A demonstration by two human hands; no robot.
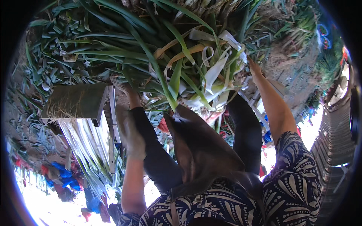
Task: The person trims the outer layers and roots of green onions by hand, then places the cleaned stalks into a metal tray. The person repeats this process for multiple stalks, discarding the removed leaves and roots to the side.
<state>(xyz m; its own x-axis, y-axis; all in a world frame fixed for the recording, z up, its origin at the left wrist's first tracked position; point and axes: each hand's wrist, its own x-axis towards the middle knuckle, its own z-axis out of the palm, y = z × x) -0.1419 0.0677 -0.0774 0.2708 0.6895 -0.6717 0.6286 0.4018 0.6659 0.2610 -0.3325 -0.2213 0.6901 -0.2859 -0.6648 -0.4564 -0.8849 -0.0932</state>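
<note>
My left hand (128,132), in a pale glove and blurred by motion, is beside the metal stand (79,97) at the left; whether it holds anything cannot be told. White stalks of leeks (87,141) lie against this stand, their stringy roots on its top. My right hand (254,69) touches or nearly touches the right side of a heap of leeks (181,67); its fingers are partly hidden by it. Green leaves and loose white and yellowed skins stick out of the heap. Below it, a brown apron (203,141) covers my lap between black trouser legs.
Cut green leaf scraps (56,59) litter the ground at the left. More rooted stalks lie at the top. A metal frame (253,99) stands by my right forearm. Blue and red material (65,175) lies at the lower left. A ribbed grey structure (336,141) curves along the right rim.
</note>
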